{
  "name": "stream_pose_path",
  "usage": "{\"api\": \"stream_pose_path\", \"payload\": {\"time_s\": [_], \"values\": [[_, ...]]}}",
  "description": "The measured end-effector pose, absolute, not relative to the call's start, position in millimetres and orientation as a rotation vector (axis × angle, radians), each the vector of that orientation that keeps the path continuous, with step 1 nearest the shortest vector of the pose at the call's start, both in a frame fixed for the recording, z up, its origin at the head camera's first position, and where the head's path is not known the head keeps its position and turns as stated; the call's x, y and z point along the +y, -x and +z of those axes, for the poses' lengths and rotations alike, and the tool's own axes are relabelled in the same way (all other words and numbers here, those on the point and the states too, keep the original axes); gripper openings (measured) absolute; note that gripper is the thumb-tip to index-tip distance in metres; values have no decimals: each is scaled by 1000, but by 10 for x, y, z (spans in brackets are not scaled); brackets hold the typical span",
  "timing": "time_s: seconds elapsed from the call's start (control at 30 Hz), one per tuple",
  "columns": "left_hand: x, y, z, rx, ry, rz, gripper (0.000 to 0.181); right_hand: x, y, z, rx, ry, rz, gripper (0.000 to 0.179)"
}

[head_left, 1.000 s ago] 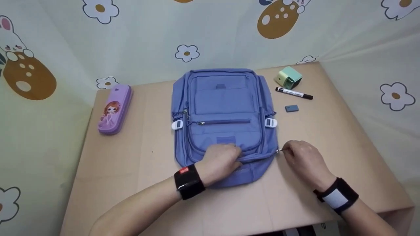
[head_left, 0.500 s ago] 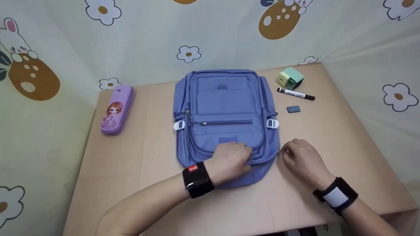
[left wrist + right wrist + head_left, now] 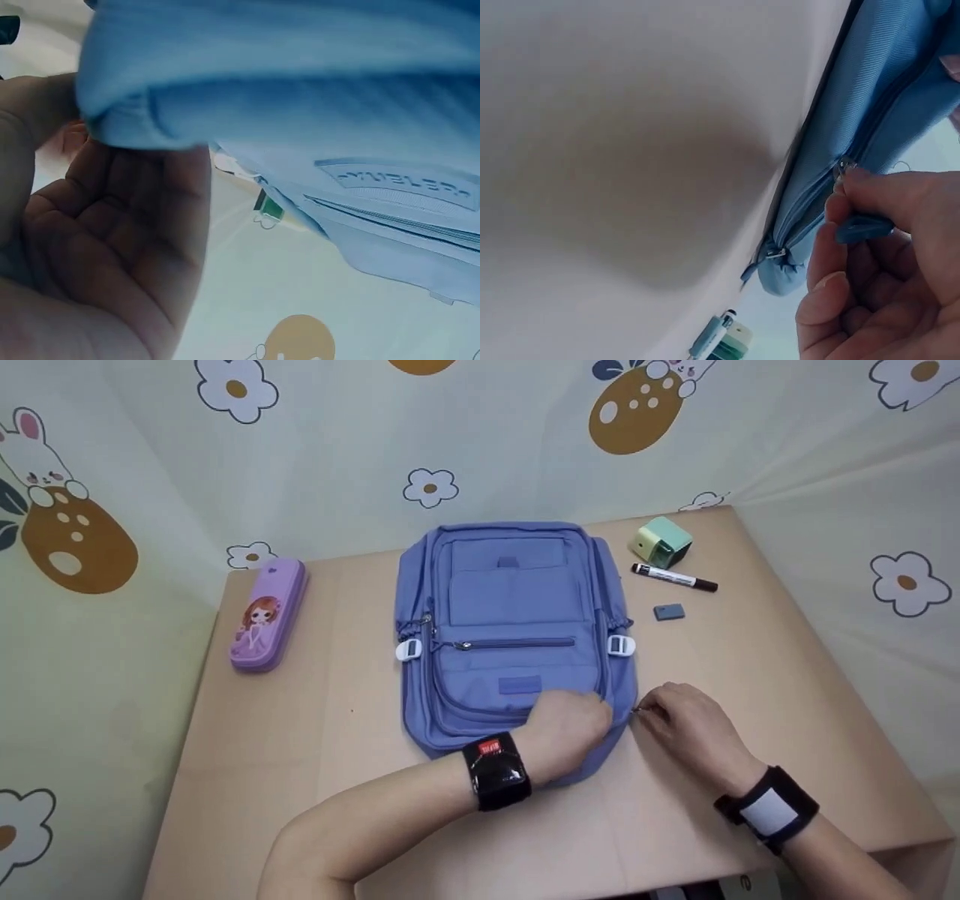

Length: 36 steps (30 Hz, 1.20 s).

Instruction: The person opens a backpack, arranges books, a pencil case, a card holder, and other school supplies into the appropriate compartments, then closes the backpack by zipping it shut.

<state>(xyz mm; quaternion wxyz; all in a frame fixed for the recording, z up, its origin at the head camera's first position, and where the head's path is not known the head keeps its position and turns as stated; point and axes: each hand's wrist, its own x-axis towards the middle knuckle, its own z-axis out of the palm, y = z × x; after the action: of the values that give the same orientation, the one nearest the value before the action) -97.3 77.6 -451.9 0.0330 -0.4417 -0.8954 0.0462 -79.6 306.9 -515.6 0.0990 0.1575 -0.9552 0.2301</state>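
Note:
A blue backpack [image 3: 517,596] lies on its back, front pockets facing up. My left hand [image 3: 564,735] grips the fabric near its lower right corner; in the left wrist view, thumb and fingers close round a fold of cloth [image 3: 225,45]. At the bag's lower right side, my right hand [image 3: 690,727] pinches a metal zipper pull [image 3: 845,165] between thumb and index finger. A blue pull tab [image 3: 864,227] shows below the thumb. Farther along the bag's edge sits a second zipper slider [image 3: 777,253]. The left fingertips are hidden behind the cloth.
A purple pencil case [image 3: 268,615] lies at the left of the brown-covered table [image 3: 360,787]. On the right are a green pencil sharpener [image 3: 661,542], a black-and-white marker [image 3: 675,577] and a small dark blue block [image 3: 669,612]. Patterned curtain walls surround the table.
My left hand has moved right along the bag's lower edge, closer to the right hand. The right hand stays at the lower right side, pinching the zipper pull.

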Motion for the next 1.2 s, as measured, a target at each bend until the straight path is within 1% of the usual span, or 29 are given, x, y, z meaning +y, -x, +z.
{"api": "stream_pose_path", "payload": {"time_s": [0.13, 0.37, 0.47, 0.8, 0.93, 1.03, 1.2], "values": [[738, 1011, -4478, -2821, 1355, 36, 6, 3098, 839, -5139, -2788, -492, 690, 12], [663, 1040, -4471, -2824, 1379, -78, 9, 3185, 982, -5112, -2807, -463, 651, 6], [642, 1036, -4474, -2804, 1361, -86, 9, 3225, 1097, -5105, -2811, -443, 634, 3], [642, 1024, -4492, -2806, 1386, -111, 7, 3249, 1637, -5107, -2857, -381, 565, 4], [635, 1018, -4497, -2792, 1397, -126, 8, 3218, 1853, -5121, -2848, -338, 527, 8], [629, 1015, -4499, -2778, 1409, -142, 9, 3205, 1953, -5145, -2857, -298, 548, 11], [606, 1022, -4496, -2786, 1413, -162, 10, 3202, 1989, -5157, -2891, -251, 615, 11]]}}
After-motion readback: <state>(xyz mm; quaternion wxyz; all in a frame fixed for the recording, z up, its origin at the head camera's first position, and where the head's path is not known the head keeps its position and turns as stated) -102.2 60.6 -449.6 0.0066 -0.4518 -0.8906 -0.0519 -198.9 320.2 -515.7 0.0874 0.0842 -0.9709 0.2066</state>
